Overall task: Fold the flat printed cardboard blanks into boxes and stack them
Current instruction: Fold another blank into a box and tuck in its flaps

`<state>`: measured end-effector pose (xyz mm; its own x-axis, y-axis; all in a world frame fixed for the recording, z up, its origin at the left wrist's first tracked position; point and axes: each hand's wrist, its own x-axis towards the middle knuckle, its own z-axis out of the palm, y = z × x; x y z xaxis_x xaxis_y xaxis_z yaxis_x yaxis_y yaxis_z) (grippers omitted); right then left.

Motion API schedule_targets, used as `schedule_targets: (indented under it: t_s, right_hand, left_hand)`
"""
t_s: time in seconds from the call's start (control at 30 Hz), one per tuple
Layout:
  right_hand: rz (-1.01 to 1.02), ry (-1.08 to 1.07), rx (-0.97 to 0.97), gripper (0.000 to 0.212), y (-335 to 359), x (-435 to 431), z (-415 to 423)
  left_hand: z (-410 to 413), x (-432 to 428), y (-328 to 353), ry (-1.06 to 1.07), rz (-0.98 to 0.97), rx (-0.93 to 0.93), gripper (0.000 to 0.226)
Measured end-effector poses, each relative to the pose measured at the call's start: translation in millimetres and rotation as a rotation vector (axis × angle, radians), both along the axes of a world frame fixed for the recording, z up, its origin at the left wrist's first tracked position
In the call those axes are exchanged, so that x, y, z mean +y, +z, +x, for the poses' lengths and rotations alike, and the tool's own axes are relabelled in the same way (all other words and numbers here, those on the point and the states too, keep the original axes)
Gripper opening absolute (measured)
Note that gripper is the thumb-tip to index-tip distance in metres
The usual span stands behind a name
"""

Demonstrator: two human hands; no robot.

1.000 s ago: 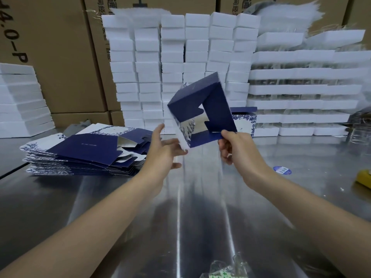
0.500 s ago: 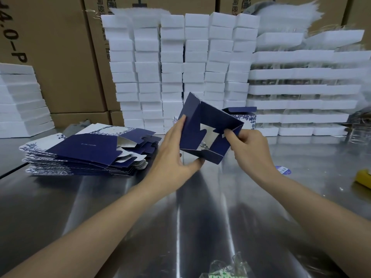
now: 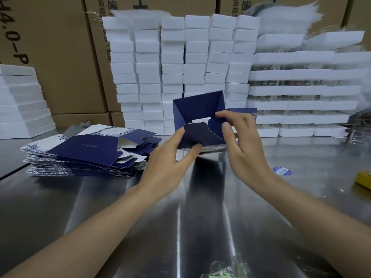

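Half-folded navy box (image 3: 198,109) is held low over the steel table (image 3: 180,217) between both hands, left hand (image 3: 166,165) pinching the near bottom flap, right hand (image 3: 245,149) pinching the side flap, presumably so the tabs interlock, with the flat blanks pile (image 3: 86,153) just left of the left hand.

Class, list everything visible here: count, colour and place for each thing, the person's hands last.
half-folded box: one, navy, held above table centre
flat blanks: one pile, navy and white, table left
foam blocks: many, white, stacked back centre
trays: many, white, stacked back right
slabs: one stack, white, far left
cartons: several, brown, behind everything
table: one, shiny metal
sticker: one, blue, table right
yellow object: one, right edge, cut off
wrapper: one, clear, bottom edge
left hand: one, grips the box's near flap
right hand: one, pinches a side flap
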<state>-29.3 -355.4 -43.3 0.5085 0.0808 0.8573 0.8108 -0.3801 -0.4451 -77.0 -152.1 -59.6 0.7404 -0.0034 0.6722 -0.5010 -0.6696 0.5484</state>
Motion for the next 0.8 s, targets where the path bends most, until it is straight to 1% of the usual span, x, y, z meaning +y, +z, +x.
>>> schedule_targets:
  t_s: [0.1, 0.2, 0.27, 0.33, 0.37, 0.43, 0.53, 0.67, 0.73, 0.8]
  right_hand:
    - [-0.063, 0.052, -0.022, 0.040, -1.6, -0.5, -1.0]
    - [-0.087, 0.013, -0.055, 0.045, -3.7, 0.2, 1.8]
    - [-0.060, 0.013, -0.061, 0.052, -6.2, 1.4, 4.5]
    - [-0.001, 0.065, -0.033, 0.066, -7.7, 1.7, 6.0]
    - [0.037, 0.098, -0.010, 0.074, -7.3, 1.5, 6.5]
    - [0.105, 0.146, 0.034, 0.084, -5.4, 1.2, 6.3]
    - [0.172, 0.175, 0.072, 0.089, -2.2, 1.9, 1.7]
    - [0.205, 0.193, 0.100, 0.093, 2.5, 3.4, -6.2]
    - [0.217, 0.217, 0.130, 0.097, 4.3, 2.8, -7.7]
    - [0.229, 0.230, 0.171, 0.101, 4.4, 2.6, -6.9]
  left_hand:
    - [2.7, -0.3, -0.8, 0.057, 0.002, -0.021, 0.044]
    - [2.2, -0.2, -1.3, 0.061, -0.036, -0.017, 0.053]
    - [-1.6, -1.8, 0.0, 0.062, -0.051, -0.037, 0.052]
    - [-4.7, -3.0, 2.8, 0.056, -0.023, -0.076, 0.044]
    - [-5.6, -3.2, 4.6, 0.048, -0.004, -0.093, 0.046]
    - [-7.1, -3.2, 7.3, 0.041, 0.007, -0.114, 0.061]
    - [-7.6, -5.5, 7.0, 0.004, -0.029, -0.127, 0.074]
    - [-6.9, -7.2, 5.7, -0.006, -0.085, -0.162, 0.077]
    - [-7.1, -7.1, 7.3, 0.005, -0.150, -0.178, 0.081]
    - [-6.8, -7.7, 9.1, 0.007, -0.257, -0.157, 0.089]
